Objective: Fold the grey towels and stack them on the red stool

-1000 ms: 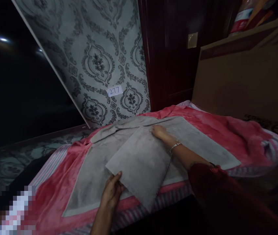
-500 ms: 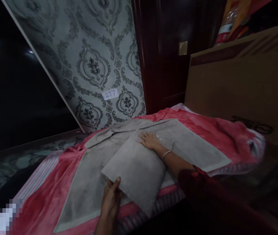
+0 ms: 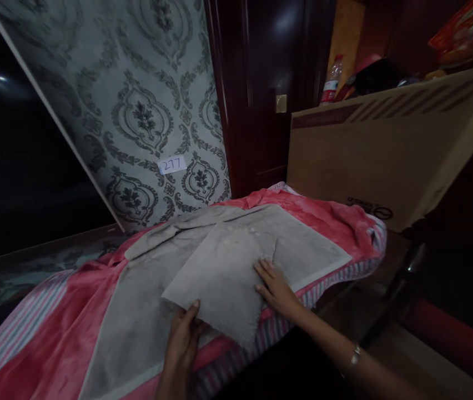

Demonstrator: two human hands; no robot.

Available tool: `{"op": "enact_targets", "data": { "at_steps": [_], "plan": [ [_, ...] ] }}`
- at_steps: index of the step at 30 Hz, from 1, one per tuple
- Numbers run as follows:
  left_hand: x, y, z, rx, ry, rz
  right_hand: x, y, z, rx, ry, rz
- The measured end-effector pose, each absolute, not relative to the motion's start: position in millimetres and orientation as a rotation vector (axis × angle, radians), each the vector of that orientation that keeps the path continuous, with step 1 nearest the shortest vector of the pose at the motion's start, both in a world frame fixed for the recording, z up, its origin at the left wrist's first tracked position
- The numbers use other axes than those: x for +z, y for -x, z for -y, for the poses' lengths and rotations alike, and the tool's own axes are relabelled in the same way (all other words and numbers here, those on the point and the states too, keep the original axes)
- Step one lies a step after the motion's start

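A large grey plush cloth (image 3: pixel 136 311) with a pale border lies spread over a red blanket (image 3: pixel 59 316). On its middle rests a lighter grey flap (image 3: pixel 215 278) with a frayed-looking right edge; whether it is a separate piece I cannot tell. My left hand (image 3: pixel 183 336) pinches the flap's lower left edge, thumb on top and fingers underneath, partly hidden. Against the flap's right edge lies my right hand (image 3: pixel 276 289), palm down with its fingers stretched out. A bracelet (image 3: pixel 356 354) circles the right wrist.
A tall cardboard box (image 3: pixel 370 150) stands behind the right side, with a plastic bottle (image 3: pixel 331 80) beyond its top edge. Patterned wallpaper (image 3: pixel 145 116) and a dark red door (image 3: pixel 257 89) rise behind. A striped cloth (image 3: pixel 345 275) hangs out below the blanket's edge.
My right hand has slid from the flap's upper part down toward its right edge. My left hand keeps its pinch. The view has shifted to the right.
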State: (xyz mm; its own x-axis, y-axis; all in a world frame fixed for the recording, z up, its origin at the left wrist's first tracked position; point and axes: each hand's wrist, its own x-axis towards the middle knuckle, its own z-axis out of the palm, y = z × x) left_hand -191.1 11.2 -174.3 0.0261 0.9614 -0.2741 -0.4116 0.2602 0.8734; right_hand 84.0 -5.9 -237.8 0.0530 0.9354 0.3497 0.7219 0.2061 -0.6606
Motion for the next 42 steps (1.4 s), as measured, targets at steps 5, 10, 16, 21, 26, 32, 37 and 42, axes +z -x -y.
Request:
{"op": "enact_targets", "data": {
  "at_steps": [5, 10, 16, 21, 26, 32, 37, 42],
  "plan": [
    [-174, 191, -9, 1.147, -0.703, -1.009, -251, -85, 31, 0.682, 1.288, 1.018],
    [-173, 183, -12, 1.161, -0.632, -0.975, -213, -69, 47, 1.104, 1.023, 0.513],
    [-161, 161, 11, 1.205, -0.615, -0.974, -188, -41, 51, 1.618, 0.772, 0.325],
    [-161, 170, 27, 1.128, -0.481, -0.898, -195, -28, 55, 1.585, 0.859, 0.144],
    [-160, 212, -3, 1.094, -0.196, -0.975, -201, -32, 57, 1.563, 0.896, 0.142],
    [-144, 245, -39, 0.911, -0.284, -1.04, -198, -46, 53, 1.529, 0.915, 0.282],
    [-144, 264, -84, 0.709, -0.579, -1.055, -189, -64, 42, 1.358, 0.897, 0.529],
    [-124, 234, -138, 0.528, -0.835, -1.066, -185, -78, 29, 1.327, 0.867, 0.549]
  ]
}}
